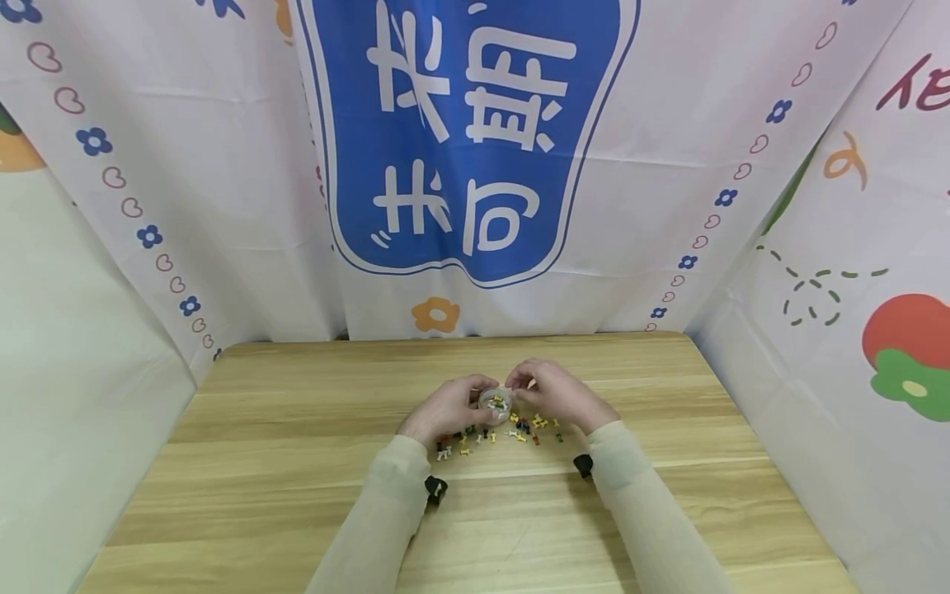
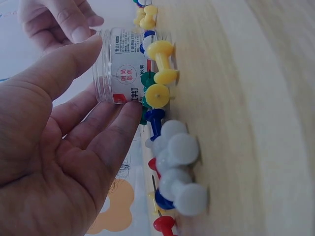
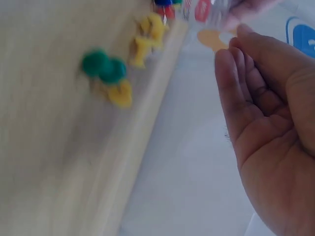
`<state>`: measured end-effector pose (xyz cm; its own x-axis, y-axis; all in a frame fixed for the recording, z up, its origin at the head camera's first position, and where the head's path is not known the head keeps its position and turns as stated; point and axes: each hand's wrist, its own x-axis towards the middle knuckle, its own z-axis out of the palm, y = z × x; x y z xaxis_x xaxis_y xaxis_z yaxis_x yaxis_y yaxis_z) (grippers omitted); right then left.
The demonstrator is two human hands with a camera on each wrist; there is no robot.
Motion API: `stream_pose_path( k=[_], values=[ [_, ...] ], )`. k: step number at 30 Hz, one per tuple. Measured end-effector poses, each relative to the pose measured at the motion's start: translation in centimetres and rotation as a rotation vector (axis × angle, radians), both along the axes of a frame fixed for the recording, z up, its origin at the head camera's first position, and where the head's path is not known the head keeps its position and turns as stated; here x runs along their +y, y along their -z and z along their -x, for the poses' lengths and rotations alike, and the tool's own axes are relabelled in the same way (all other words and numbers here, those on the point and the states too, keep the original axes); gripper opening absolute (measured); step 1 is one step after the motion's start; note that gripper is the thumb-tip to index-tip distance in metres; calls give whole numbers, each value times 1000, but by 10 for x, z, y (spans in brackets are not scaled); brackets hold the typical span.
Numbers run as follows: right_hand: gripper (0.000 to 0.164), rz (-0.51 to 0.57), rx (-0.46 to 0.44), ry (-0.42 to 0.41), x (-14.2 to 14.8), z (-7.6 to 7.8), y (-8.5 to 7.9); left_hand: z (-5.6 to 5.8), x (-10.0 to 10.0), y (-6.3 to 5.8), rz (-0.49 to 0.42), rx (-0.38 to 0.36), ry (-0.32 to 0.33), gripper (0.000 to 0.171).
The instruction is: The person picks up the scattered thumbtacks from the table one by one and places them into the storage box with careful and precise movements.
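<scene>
We locate the clear jar point(image 2: 118, 64) toward the far part of the table point(image 1: 312, 487), between the two hands, mouth upward, with several push pins inside and more loose pins point(image 2: 184, 147) scattered just beside it. We see the left hand point(image 1: 450, 406) curled around the jar, thumb near the rim on one side and fingers on the other. The right hand point(image 1: 552, 392) is beside the rim, its thumb and fingertips drawn to a narrow gap; we cannot tell whether a pin is held there. In our judgement the primary hazard is a pricked fingertip, caused by exposed needles (one in the left wrist view points away from the wood). Second, we would expect the jar to tip and spill if the right hand knocked its rim while the left grip was slack. Third, a pin released off-centre could strike the rim and roll away; a pale sleeve point(image 1: 378, 511) or dark wrist strap point(image 1: 433, 485) could also sweep pins aside if a forearm dropped low. For the surface, we note light wood grain and rounded far corners. For the room, we note white printed cloth point(image 1: 653, 198) behind the table, carrying flowers, hearts and a blue panel point(image 1: 601, 49) with large white characters; more printed cloth hangs at the right.
</scene>
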<state>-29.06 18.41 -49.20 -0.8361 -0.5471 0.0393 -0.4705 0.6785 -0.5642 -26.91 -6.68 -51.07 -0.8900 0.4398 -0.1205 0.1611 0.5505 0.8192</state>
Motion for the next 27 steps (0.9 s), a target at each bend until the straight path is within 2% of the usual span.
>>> stream_pose_path(
  k=[9, 22, 27],
  values=[
    [14, -58, -59, -17, 25, 3, -10, -1, 1, 0, 7, -9, -16, 56],
    [16, -116, -303, -41, 50, 3, -11, 0, 1, 0, 25, -1, -4, 56],
    [17, -117, -357, -45, 54, 1, -10, 0, 0, 0, 21, -1, -1, 56]
  ],
)
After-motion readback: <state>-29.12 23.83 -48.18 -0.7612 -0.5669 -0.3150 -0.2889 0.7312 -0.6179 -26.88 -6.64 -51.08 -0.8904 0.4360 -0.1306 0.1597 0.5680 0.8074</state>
